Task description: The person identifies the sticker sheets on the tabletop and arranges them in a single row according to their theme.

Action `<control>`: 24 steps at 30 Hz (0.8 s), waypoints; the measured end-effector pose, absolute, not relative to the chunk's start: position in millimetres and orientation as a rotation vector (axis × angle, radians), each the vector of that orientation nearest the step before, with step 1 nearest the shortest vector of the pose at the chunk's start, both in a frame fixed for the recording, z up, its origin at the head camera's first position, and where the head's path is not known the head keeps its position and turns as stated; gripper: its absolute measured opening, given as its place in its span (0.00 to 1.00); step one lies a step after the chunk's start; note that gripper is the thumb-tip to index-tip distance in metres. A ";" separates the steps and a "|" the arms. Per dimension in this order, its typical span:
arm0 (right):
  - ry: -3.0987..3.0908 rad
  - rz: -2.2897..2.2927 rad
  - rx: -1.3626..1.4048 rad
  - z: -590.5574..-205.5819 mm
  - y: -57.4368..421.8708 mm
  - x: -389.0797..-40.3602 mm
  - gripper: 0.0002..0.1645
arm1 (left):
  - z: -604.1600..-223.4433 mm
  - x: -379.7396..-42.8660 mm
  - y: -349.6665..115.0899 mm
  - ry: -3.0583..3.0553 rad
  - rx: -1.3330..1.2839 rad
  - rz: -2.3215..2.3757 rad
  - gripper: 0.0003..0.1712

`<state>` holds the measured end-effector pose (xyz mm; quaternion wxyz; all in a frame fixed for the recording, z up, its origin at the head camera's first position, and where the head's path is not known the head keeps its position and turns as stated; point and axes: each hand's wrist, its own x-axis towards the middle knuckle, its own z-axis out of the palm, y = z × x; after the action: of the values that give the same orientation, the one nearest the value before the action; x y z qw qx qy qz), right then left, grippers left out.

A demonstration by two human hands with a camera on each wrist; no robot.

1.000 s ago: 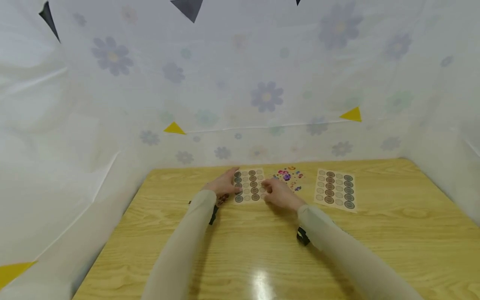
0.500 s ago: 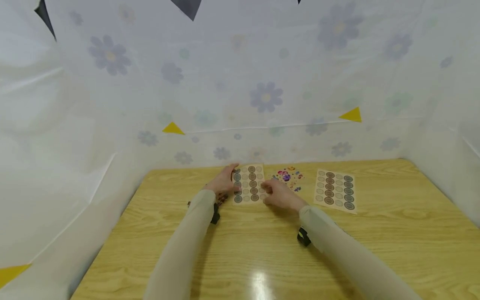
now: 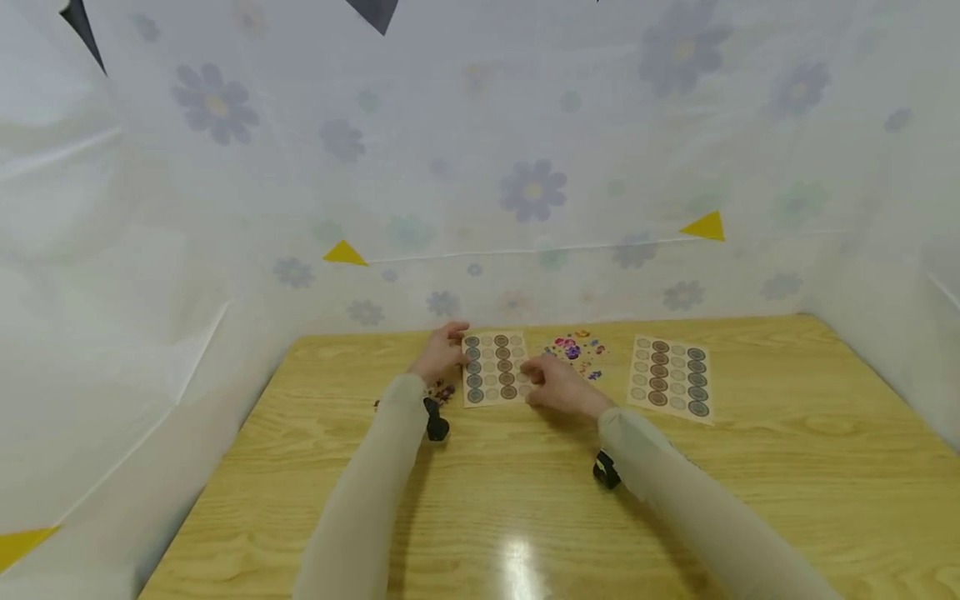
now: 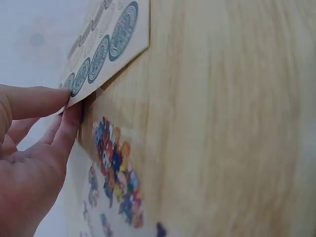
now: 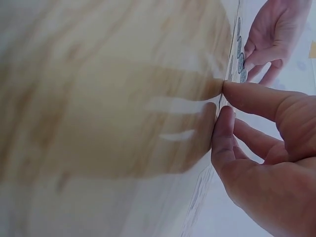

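A beige sheet of round, coin-like stickers (image 3: pixel 497 367) lies at the far middle of the table between both hands. At its left edge my left hand (image 3: pixel 441 354) pinches it, thumb on top and fingers beneath, and that edge is slightly raised in the left wrist view. My right hand (image 3: pixel 564 389) holds the right edge between thumb and curled fingers, low against the tabletop. Under and beside the left wrist lies a clear sheet of small colourful cartoon stickers (image 4: pixel 116 170), partly hidden in the head view by the hand.
Behind the right hand is a patch of bright flower-like stickers (image 3: pixel 573 348). Farther right lies a second beige sheet of round stickers (image 3: pixel 670 377). The wood-grain table (image 3: pixel 517 492) meets a white flowered curtain (image 3: pixel 480 192) at its back.
The sheet's far edge rose a little, then settled back down. My left hand shifted slightly left, and its thumb drew back toward the sheet's edge. The right hand has barely moved.
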<state>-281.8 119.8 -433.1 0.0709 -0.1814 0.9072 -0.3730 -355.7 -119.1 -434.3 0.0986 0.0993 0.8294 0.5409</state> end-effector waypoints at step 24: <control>2.488 -1.459 -0.489 -437.3 121.9 -279.6 0.26 | -431.7 -352.3 -132.7 2.365 0.220 1.717 0.33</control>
<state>-279.6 121.9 -437.3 0.1081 -0.1663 0.8455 -0.4958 -352.3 -132.7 -431.7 0.1052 0.0748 0.8024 0.5827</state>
